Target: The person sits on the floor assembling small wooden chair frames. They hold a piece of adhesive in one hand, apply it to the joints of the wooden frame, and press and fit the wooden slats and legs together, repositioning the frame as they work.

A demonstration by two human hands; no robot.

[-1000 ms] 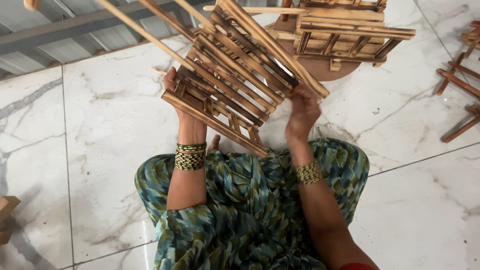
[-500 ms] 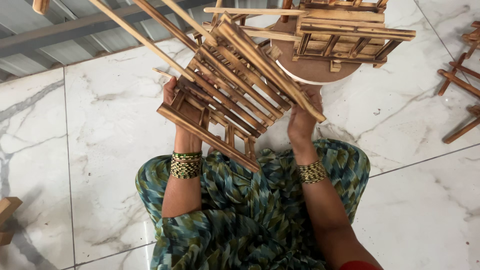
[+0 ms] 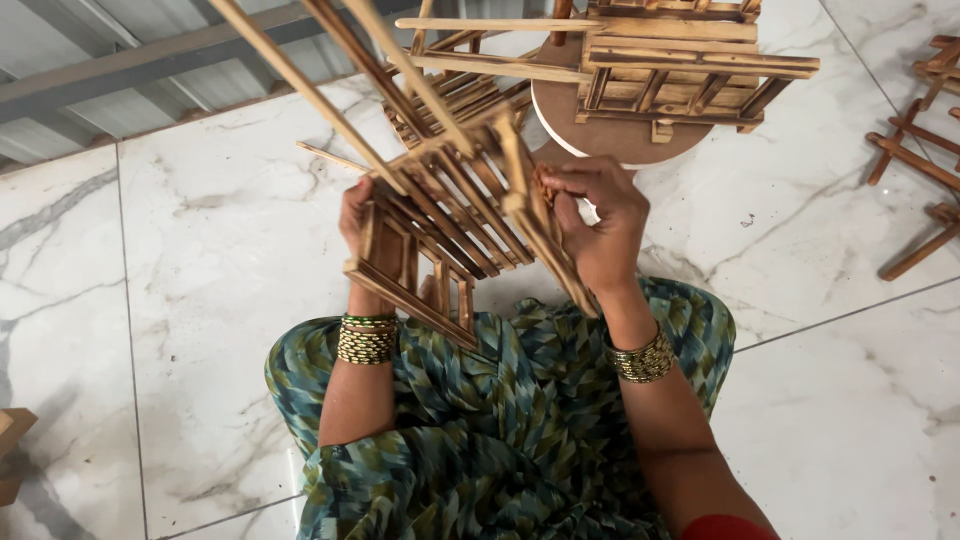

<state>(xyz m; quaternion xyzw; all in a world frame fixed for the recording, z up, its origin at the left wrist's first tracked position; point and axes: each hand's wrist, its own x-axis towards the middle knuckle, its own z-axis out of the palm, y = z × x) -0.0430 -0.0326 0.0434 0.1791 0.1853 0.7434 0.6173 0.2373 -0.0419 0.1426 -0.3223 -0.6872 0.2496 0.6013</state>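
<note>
Wooden slat frame (image 3: 450, 215) tilted, between left hand (image 3: 358, 225), right hand (image 3: 600, 225)

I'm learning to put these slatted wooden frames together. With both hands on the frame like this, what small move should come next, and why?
Probably steady it before anything else. The wooden frame is tilted in the air, the left hand behind its lower corner, the right hand pinching its upper edge. I'd lower it toward the lap.
</note>
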